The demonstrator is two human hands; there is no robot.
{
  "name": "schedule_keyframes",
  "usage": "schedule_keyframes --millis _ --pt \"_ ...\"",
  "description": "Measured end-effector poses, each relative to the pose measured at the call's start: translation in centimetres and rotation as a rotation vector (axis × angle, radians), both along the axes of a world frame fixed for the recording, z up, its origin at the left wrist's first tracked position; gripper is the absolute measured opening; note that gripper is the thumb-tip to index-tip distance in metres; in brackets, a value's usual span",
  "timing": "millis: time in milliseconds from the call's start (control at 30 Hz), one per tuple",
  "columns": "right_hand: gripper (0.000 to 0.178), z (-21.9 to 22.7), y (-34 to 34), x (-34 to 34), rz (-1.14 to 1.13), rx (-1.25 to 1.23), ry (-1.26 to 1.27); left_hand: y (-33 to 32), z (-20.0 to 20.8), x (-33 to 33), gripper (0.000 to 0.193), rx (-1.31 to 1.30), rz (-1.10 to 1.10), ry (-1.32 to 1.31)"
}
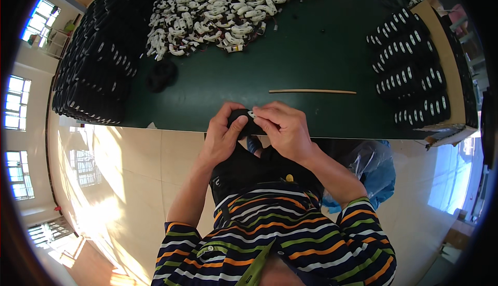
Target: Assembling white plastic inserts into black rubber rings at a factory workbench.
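Close to the table's near edge, my left hand (222, 136) is closed around a black soft piece (252, 127), with the thumb on top. My right hand (286, 130) pinches a small white part (252, 114) against the black piece's upper side. Fingers hide much of both, so I cannot tell how far the white part sits in the black one. Beyond my hands, to the left, a black ring-shaped piece (161, 76) lies alone on the table. A thin wooden stick (312, 92) rests on the tabletop to the right.
A heap of curved white parts (233, 13) covers the back of the green table (218, 81). Tall stacks of black pieces (91, 68) stand at the left. Rows of black pieces with white tabs (410, 76) sit right, by a cardboard box (445, 52). A bluish plastic bag (381, 169) hangs below.
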State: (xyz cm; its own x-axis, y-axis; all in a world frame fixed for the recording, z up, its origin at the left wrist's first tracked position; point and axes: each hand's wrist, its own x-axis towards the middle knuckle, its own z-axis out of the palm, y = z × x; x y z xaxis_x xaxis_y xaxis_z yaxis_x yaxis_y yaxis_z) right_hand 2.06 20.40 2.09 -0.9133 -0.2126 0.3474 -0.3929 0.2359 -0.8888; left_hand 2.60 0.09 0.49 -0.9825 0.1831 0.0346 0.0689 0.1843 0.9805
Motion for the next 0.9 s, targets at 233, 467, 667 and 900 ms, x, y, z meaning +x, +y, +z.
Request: schedule_keyframes --millis 233,467,667,900 --pt "0.021 0.2 0.3 -0.7 0.081 -0.005 0.238 -0.1 0.0 0.0 0.034 0.187 -0.063 -0.109" --pt "0.018 -0.2 0.9 -1.0 0.117 -0.13 -0.092 0.6 0.7 0.5 0.03 -0.197 0.007 0.202" --pt "0.015 0.5 1.2 -0.4 0.013 -0.124 -0.081 0.8 0.8 1.5 0.029 0.214 -0.014 -0.045" --pt "0.034 -1.0 -0.1 -0.3 -0.152 0.081 0.143 2.2 0.4 1.7 0.029 0.227 0.02 -0.085"
